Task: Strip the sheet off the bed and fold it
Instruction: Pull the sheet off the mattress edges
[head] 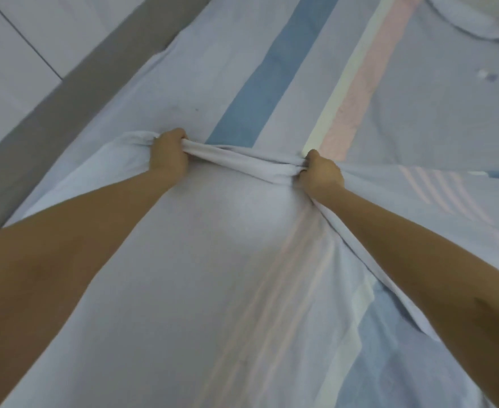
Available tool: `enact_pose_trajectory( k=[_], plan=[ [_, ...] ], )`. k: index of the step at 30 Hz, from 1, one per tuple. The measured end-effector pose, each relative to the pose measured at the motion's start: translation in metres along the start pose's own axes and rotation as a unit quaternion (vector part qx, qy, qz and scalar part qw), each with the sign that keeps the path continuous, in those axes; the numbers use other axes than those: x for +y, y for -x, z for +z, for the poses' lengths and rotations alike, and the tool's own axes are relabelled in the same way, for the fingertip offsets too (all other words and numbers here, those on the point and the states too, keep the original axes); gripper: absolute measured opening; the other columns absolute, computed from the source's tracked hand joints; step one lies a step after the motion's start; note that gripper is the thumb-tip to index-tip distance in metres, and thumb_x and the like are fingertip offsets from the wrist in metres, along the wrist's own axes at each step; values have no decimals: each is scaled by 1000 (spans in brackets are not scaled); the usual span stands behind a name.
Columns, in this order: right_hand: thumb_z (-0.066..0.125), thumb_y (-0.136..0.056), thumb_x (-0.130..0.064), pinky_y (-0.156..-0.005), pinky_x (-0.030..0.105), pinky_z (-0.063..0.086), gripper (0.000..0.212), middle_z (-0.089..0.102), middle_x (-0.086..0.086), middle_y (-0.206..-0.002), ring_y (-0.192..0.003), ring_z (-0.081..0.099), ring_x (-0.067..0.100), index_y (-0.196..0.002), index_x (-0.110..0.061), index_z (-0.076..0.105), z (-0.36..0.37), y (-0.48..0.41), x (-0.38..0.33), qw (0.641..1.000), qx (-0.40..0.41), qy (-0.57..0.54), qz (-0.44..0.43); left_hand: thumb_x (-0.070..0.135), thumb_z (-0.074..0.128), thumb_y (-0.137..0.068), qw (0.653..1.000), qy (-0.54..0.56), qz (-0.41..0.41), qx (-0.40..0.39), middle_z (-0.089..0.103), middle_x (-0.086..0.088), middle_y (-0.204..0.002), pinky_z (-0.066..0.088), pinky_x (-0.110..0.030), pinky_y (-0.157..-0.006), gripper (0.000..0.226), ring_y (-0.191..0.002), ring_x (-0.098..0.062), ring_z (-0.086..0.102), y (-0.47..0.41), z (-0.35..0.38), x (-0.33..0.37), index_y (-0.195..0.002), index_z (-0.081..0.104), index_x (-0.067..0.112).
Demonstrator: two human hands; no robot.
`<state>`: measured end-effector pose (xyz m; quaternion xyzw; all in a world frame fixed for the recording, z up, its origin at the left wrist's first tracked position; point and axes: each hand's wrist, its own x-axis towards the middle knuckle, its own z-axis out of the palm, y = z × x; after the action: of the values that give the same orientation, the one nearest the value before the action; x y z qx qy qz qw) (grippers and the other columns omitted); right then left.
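Both hands are closed on a bunched edge of the sheet (213,260). The left hand (167,151) grips it at 11 o'clock of centre and the right hand (322,172) at 1 o'clock, with the cloth taut between them. The near part is lifted, while the striped remainder lies flat on the bed (66,98) toward 12 and 1 o'clock. Stripping looks only partly done, and no neat fold shows yet.

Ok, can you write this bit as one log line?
left hand: grips sheet edge | right hand: grips sheet edge | sheet: bunched taut between hands
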<state>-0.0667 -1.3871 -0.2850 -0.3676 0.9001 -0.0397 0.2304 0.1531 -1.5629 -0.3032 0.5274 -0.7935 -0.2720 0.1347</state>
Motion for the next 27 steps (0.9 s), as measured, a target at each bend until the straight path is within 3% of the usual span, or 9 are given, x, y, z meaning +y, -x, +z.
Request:
enact_pose_trajectory(
  k=[2, 4, 6, 8, 10, 12, 16, 21, 27],
  plan=[
    [45, -90, -17, -78, 32, 39, 23, 59, 18, -114, -108, 54, 35, -109, -7, 50, 1, -13, -2, 1000, 13, -11, 16, -7, 43, -85, 999, 35, -13, 2, 49, -15, -86, 36, -23, -71, 15, -87, -23, 46, -17, 1, 4, -88, 51, 6],
    [47, -90, -24, -81, 31, 41, 25, 59, 15, -115, -109, 56, 33, -110, -10, 54, 2, -24, -3, 999, 24, 19, 26, -1, 49, -87, 1000, 13, -10, -10, 42, -14, -107, 39, -30, -86, 17, -97, -23, 44, -26, 2, 2, -101, 48, 7],
    [47, -90, -26, -78, 30, 40, 24, 61, 11, -113, -107, 57, 30, -108, -14, 56, -1, -32, -5, 995, 44, 83, 25, 20, 69, -81, 999, -17, -20, -45, 35, -17, -134, 36, -42, -101, 51, -117, -32, 45, -29, 4, -7, -124, 45, 5],
    [44, -93, -19, -72, 29, 35, 20, 62, 12, -110, -102, 59, 30, -108, -13, 55, -5, -41, -7, 987, 72, 147, -4, 48, 71, -75, 988, -81, -59, -116, 17, -7, -153, 15, -56, -112, 84, -139, -29, 23, -26, 11, -18, -142, 28, 19],
    [40, -94, -9, -68, 31, 32, 20, 62, 15, -106, -98, 60, 33, -111, -9, 51, -11, -50, -9, 979, 94, 176, -31, 63, 61, -75, 976, -131, -82, -150, 1, 7, -157, -6, -66, -106, 88, -144, -22, 3, -25, 20, -26, -145, 18, 33],
    [37, -95, -5, -67, 32, 32, 23, 61, 18, -105, -97, 60, 35, -116, -7, 46, -19, -60, -14, 979, 120, 160, -34, 70, 56, -74, 976, -136, -89, -142, -3, 9, -157, -11, -68, -103, 89, -144, -23, -3, -28, 25, -26, -144, 16, 32],
    [33, -92, 1, -68, 34, 32, 27, 60, 21, -107, -98, 58, 36, -116, -6, 42, -37, -92, -34, 985, 144, 100, -10, 68, 55, -76, 984, -148, -86, -45, 24, -13, -145, -6, -65, -108, 82, -137, -37, 17, -34, 38, -26, -130, 34, 9],
    [32, -91, -8, -75, 33, 34, 21, 55, 14, -114, -99, 53, 29, -109, -12, 42, -28, -135, -53, 986, 137, -96, -15, 56, 35, -85, 974, -201, -18, 103, 48, -22, -114, 13, -64, -108, 57, -108, -39, 44, -32, 55, -41, -106, 49, 5],
    [49, -82, -9, -106, 35, 27, 57, 43, 16, -137, -125, 41, 33, -136, -9, 35, -8, -189, -64, 994, 78, 15, -73, 44, 39, -84, 972, -205, -1, 111, 50, -18, -114, 8, -62, -110, 44, -107, -38, 45, -39, 57, -45, -105, 49, 6]
  ],
)
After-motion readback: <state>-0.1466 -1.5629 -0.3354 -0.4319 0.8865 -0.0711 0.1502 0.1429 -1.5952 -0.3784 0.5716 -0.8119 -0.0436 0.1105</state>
